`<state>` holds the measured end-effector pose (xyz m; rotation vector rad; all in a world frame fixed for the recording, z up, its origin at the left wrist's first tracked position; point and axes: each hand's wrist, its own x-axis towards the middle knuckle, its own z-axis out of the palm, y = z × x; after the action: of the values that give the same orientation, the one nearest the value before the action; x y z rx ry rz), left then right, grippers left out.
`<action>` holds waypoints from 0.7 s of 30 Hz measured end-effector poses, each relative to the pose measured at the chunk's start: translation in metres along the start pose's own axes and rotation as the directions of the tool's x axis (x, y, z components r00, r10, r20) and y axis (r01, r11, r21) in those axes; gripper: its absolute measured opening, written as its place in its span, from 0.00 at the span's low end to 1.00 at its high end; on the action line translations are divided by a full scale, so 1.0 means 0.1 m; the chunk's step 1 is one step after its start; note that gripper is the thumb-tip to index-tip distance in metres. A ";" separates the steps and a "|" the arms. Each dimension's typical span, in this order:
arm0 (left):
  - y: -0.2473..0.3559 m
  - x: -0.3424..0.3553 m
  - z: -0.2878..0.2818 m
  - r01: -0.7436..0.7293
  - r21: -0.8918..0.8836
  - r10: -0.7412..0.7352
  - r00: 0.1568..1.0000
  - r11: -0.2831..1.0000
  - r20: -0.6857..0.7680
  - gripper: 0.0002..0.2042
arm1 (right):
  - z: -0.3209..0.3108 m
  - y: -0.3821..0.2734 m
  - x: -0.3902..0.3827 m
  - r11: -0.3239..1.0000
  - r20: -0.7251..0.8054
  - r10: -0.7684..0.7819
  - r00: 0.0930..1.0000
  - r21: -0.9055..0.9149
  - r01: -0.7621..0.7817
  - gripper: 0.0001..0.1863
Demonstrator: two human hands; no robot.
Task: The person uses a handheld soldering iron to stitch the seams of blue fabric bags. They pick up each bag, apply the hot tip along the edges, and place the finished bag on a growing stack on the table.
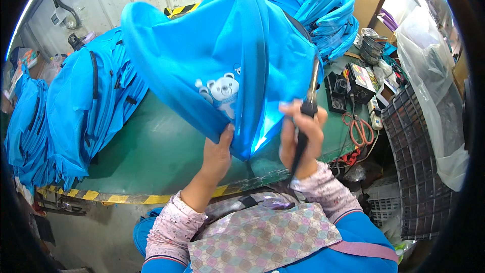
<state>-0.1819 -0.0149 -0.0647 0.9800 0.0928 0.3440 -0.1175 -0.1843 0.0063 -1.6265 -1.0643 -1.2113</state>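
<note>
A bright blue fabric canopy (pixel 202 60) with curved ribs, like a stroller hood, is held up before me. A white bear print (pixel 222 90) shows on its side. My left hand (pixel 217 157) grips the canopy's lower corner, its fingertips partly hidden behind the cloth. In my right hand (pixel 305 141) is a soldering iron (pixel 302 139) with a black handle, its metal shaft pointing upward in front of the canopy's right side. Whether the tip touches the cloth I cannot tell. Light glows on the fabric between my hands.
More blue canopies (pixel 76 106) are stacked at the left, others (pixel 323 15) at the back right. On the green table (pixel 166 164) stand a black control box (pixel 359 82) and red-handled scissors (pixel 358 129). A black grid crate (pixel 419 156) and plastic sheeting (pixel 429 71) border the right.
</note>
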 end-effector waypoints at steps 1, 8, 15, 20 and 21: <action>0.11 -0.02 0.06 0.001 0.047 -0.005 0.996 0.999 0.087 0.23 | -0.19 -0.05 -0.11 0.998 0.041 0.017 0.999 0.065 -0.020 0.22; 0.19 0.00 0.13 -0.015 0.197 -0.001 0.996 0.980 0.084 0.23 | -0.53 -0.27 -0.32 0.996 0.276 -0.010 0.961 0.085 -0.014 0.20; 0.21 -0.04 0.24 -0.067 0.186 0.064 0.998 0.980 0.023 0.19 | -0.34 -0.22 -0.46 0.992 0.208 -0.113 0.972 0.081 0.098 0.20; 0.20 -0.07 0.27 -0.095 0.193 0.096 0.995 0.977 0.003 0.19 | -0.33 -0.22 -0.45 0.989 0.214 -0.124 0.969 0.100 0.104 0.18; 0.19 -0.08 0.28 -0.099 0.191 0.099 0.995 0.977 0.006 0.19 | -0.32 -0.22 -0.44 0.988 0.213 -0.127 0.969 0.110 0.105 0.18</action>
<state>-0.1879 -0.0301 -0.0345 1.1771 0.0814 0.4342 -0.1545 -0.2148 -0.0280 -1.6688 -1.3532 -1.0526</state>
